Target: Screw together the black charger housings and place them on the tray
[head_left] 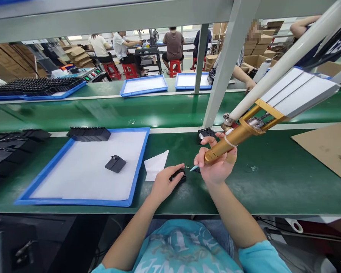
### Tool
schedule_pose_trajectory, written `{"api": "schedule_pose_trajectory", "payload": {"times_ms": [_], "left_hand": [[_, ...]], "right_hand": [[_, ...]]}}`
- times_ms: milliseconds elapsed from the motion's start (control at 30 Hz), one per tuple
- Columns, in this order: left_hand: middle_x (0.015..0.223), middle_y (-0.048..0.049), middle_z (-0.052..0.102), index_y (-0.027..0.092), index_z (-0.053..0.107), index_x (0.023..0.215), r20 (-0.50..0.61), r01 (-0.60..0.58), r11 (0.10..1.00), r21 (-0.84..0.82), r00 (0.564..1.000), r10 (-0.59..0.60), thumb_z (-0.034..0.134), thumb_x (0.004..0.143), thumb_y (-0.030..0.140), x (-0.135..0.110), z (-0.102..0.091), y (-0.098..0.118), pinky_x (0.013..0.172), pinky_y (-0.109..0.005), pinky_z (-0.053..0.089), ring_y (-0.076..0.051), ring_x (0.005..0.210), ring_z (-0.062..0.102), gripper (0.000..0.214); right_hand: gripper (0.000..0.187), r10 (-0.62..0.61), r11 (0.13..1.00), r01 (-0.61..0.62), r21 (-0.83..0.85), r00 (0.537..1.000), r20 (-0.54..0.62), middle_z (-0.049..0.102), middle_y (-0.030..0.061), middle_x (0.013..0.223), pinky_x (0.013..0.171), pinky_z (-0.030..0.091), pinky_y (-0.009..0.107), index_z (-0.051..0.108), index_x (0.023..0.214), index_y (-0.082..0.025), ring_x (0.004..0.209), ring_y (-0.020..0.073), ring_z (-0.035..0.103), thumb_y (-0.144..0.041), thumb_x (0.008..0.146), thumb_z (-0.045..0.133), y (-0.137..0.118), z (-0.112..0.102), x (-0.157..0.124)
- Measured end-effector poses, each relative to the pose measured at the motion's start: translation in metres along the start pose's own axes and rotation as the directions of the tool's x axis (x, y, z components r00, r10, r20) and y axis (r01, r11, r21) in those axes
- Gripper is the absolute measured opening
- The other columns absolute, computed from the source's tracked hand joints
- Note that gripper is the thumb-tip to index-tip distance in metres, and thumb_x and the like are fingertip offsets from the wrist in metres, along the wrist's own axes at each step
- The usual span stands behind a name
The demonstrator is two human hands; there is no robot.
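Between thumb and fingers my left hand (pixel 167 181) grips a small black plastic case (pixel 182 176) on the green bench. My right hand (pixel 217 163) is wrapped round a gold cylindrical dispensing tool (pixel 224 146), gripped like a pen. Its pale blue tapered nozzle (pixel 193 168) points down-left, just right of the black case. A thin dark piece lies under the nozzle; what it is I cannot make out. A white paper sheet (pixel 155 165) lies left of the case. More black parts (pixel 206 134) sit behind my right hand, partly covered.
To the left, a blue-rimmed tray (pixel 135 185) holds one loose black case (pixel 115 163) and a row of cases (pixel 88 134). Stacked black cases (pixel 14 151) stand at far left. A metal post (pixel 220 72) rises ahead. Cardboard (pixel 326 148) lies right. Other people sit beyond.
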State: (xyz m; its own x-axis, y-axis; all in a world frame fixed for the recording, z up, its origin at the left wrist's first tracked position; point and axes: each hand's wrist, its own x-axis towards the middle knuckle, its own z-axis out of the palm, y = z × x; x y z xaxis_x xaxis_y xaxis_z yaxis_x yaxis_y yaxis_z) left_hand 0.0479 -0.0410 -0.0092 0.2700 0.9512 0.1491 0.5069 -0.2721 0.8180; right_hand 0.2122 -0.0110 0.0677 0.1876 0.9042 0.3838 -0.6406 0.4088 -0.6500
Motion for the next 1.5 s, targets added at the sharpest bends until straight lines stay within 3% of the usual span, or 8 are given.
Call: {"api": "schedule_pose_trajectory", "payload": {"times_ms": [233, 733, 900, 1033, 1100, 1167, 1333, 1500], "left_hand": [[0.105, -0.0042, 0.071, 0.023, 0.064, 0.108, -0.131, -0.2, 0.963, 0.182, 0.965, 0.225, 0.058, 0.091, 0.028, -0.004, 0.015, 0.001, 0.086, -0.033, 0.052, -0.019, 0.095, 0.064, 0.019], [0.093, -0.0041, 0.062, 0.031, 0.051, 0.134, 0.079, -0.081, 0.92, 0.383, 0.995, 0.055, 0.059, 0.088, 0.039, -0.004, 0.017, 0.004, 0.075, -0.032, 0.047, -0.022, 0.085, 0.056, 0.047], [0.094, -0.0031, 0.059, 0.028, 0.055, 0.123, -0.006, 0.139, 0.984, -0.112, 0.99, -0.141, 0.061, 0.086, 0.041, -0.003, 0.009, -0.001, 0.074, -0.031, 0.047, -0.021, 0.087, 0.057, 0.04], [0.082, -0.0007, 0.056, 0.025, 0.048, 0.125, 0.157, 0.352, 0.442, -0.825, 0.894, -0.419, 0.059, 0.083, 0.055, -0.01, 0.0, 0.001, 0.053, -0.022, 0.04, -0.014, 0.065, 0.054, 0.052], [0.081, -0.001, 0.056, 0.025, 0.049, 0.124, 0.221, 0.318, 0.182, -0.93, 0.883, -0.413, 0.062, 0.081, 0.055, -0.015, -0.005, 0.003, 0.049, -0.019, 0.037, -0.012, 0.063, 0.052, 0.054], [0.079, -0.0012, 0.056, 0.024, 0.053, 0.121, 0.224, 0.272, 0.076, -0.959, 0.897, -0.381, 0.065, 0.08, 0.052, -0.021, -0.009, 0.006, 0.048, -0.018, 0.036, -0.011, 0.062, 0.05, 0.051], [0.076, 0.0, 0.052, 0.025, 0.053, 0.123, 0.186, 0.224, 0.095, -0.97, 0.935, -0.303, 0.065, 0.08, 0.053, -0.03, -0.018, 0.009, 0.045, -0.018, 0.035, -0.01, 0.059, 0.049, 0.052], [0.076, 0.0009, 0.055, 0.026, 0.05, 0.126, 0.06, 0.168, 0.319, -0.933, 0.944, -0.323, 0.067, 0.079, 0.055, -0.037, -0.03, 0.004, 0.05, -0.019, 0.04, -0.01, 0.06, 0.052, 0.058]], "right_hand": [[0.04, -0.005, 1.0, 0.005, -0.004, 1.0, -0.003, 0.06, -0.0033, 0.087, 0.033, 0.048, 0.025, 0.05, 0.107, -0.03, 0.034, 0.0059, 0.049, -0.063, 0.087, 0.037, 0.0, 0.0, 0.001], [0.038, 0.003, 1.0, -0.003, -0.007, 1.0, -0.017, 0.061, -0.0034, 0.087, 0.033, 0.046, 0.026, 0.049, 0.106, -0.031, 0.035, 0.0066, 0.049, -0.062, 0.087, 0.037, -0.001, -0.001, 0.002], [0.038, -0.005, 1.0, 0.005, 0.008, 1.0, -0.015, 0.061, -0.0034, 0.087, 0.034, 0.047, 0.026, 0.05, 0.107, -0.03, 0.035, 0.0067, 0.05, -0.061, 0.087, 0.039, 0.0, -0.002, 0.003], [0.038, -0.008, 1.0, 0.009, 0.016, 0.999, -0.031, 0.062, -0.003, 0.086, 0.035, 0.047, 0.027, 0.051, 0.105, -0.029, 0.035, 0.0073, 0.05, -0.061, 0.086, 0.042, -0.001, -0.003, 0.005], [0.039, 0.001, 1.0, 0.0, 0.007, 0.999, -0.043, 0.062, -0.0029, 0.086, 0.035, 0.048, 0.027, 0.052, 0.105, -0.029, 0.035, 0.0075, 0.05, -0.062, 0.085, 0.043, -0.002, -0.003, 0.005], [0.04, 0.004, 1.0, -0.004, 0.0, 0.998, -0.057, 0.062, -0.0027, 0.085, 0.035, 0.048, 0.027, 0.053, 0.104, -0.029, 0.035, 0.0077, 0.05, -0.062, 0.084, 0.044, -0.002, -0.004, 0.006], [0.042, -0.012, 1.0, 0.011, -0.015, 0.997, -0.075, 0.061, -0.002, 0.085, 0.034, 0.046, 0.027, 0.055, 0.104, -0.027, 0.035, 0.0082, 0.05, -0.062, 0.083, 0.044, -0.002, -0.005, 0.007], [0.045, -0.013, 0.999, 0.008, -0.049, 0.996, -0.093, 0.061, -0.0017, 0.084, 0.033, 0.043, 0.026, 0.056, 0.104, -0.027, 0.034, 0.0082, 0.049, -0.064, 0.081, 0.045, -0.002, -0.006, 0.008]]}}
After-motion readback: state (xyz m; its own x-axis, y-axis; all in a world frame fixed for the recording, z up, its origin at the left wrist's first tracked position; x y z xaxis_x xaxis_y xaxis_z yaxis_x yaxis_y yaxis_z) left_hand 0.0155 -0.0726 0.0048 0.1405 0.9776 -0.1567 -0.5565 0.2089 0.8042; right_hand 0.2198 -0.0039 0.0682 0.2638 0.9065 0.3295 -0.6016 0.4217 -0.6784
